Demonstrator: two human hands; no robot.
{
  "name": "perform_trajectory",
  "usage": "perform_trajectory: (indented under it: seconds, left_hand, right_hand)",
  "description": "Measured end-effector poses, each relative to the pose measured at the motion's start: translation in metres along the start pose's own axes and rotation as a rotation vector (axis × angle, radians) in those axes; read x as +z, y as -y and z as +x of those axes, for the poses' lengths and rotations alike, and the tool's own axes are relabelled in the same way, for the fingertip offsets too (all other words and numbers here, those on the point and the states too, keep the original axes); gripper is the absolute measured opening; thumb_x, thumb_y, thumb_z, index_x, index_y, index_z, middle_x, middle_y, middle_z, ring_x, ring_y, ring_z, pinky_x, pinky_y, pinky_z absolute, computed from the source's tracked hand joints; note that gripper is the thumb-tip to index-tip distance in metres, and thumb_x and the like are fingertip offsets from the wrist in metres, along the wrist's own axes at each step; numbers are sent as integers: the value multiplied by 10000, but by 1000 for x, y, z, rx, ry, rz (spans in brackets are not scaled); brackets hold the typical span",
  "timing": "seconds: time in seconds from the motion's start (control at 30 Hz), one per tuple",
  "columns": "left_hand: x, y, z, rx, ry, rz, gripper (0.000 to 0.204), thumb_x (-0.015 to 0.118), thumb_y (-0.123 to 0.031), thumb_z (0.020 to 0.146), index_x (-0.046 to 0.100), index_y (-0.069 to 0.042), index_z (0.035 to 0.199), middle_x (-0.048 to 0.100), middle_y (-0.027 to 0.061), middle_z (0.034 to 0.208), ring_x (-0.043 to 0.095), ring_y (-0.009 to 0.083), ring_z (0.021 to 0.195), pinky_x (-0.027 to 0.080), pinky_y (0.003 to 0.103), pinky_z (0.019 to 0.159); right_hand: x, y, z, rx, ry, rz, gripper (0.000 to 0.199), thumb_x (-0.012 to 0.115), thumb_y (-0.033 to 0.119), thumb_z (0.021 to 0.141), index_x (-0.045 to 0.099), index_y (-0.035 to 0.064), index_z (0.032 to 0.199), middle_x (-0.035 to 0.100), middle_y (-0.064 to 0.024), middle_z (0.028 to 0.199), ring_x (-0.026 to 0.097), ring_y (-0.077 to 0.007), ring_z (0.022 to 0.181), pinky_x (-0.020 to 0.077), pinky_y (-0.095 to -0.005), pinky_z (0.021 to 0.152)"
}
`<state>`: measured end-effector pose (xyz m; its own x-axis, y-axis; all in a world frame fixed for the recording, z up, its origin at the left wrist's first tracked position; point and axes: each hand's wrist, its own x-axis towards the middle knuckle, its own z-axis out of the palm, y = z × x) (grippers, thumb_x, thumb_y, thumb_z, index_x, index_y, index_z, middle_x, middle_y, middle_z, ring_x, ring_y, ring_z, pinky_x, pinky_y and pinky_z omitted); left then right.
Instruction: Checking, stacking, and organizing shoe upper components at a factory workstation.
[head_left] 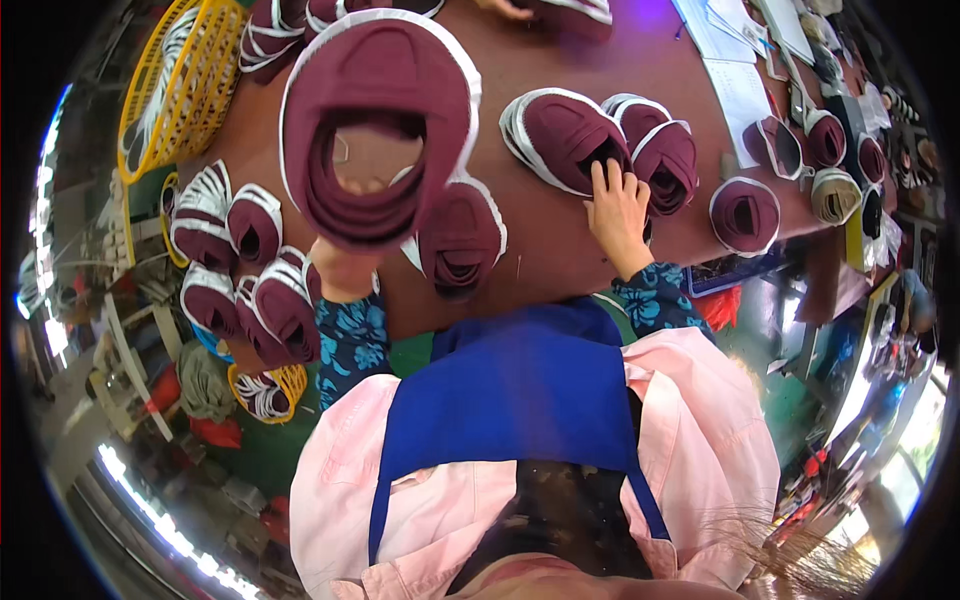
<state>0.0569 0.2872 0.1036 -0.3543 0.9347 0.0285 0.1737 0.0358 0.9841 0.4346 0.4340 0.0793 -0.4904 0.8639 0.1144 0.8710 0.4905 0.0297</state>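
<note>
My left hand holds up a nested stack of maroon shoe uppers with white edging, close to the camera. Its fingertips show through the stack's opening; the rest of the grip is hidden behind the fabric. Just beyond that hand, another stack of uppers lies on the table. On the right, my right hand has its fingers bent over the heel edge of a second maroon stack. Touching that stack's right side are more maroon uppers, beside my fingertips.
Several upper stacks sit along the table's left edge. A yellow basket stands at the far left. Papers and a single upper stack lie on the right. Another person's hand is at the far edge.
</note>
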Motion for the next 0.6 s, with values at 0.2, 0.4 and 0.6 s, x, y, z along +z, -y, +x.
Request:
perform_trajectory:
  seconds: [0.2, 0.4, 0.6]
  left_hand:
    - [69, 20, -157, -588, 1, -1094, 734, 662, -285, 820, 402, -22, 1454, 476, 145, 1463, 429, 307, 1375, 287, 500, 1173]
    - [120, 8, -187, -671, -436, -1001, 583, 618, -262, 951, 404, -30, 1442, 484, 125, 1439, 494, 274, 1307, 349, 427, 1131]
    - [119, 25, -185, -646, -556, -466, 635, 723, -241, 888, 431, 2, 1397, 535, 131, 1361, 517, 236, 1257, 398, 348, 1062]
  right_hand:
    - [-10, 68, -37, 234, 606, 1524, 839, 747, 442, 854, 382, -21, 1452, 497, -266, 1366, 540, -364, 1221, 439, -446, 1021]
    - [38, 118, -35, -35, 742, 1331, 907, 766, 464, 829, 355, -61, 1443, 492, -328, 1333, 545, -369, 1220, 455, -410, 997]
    - [52, 131, -25, 195, 820, 1485, 746, 789, 344, 846, 400, -54, 1342, 612, -174, 1038, 626, -207, 874, 523, -318, 763]
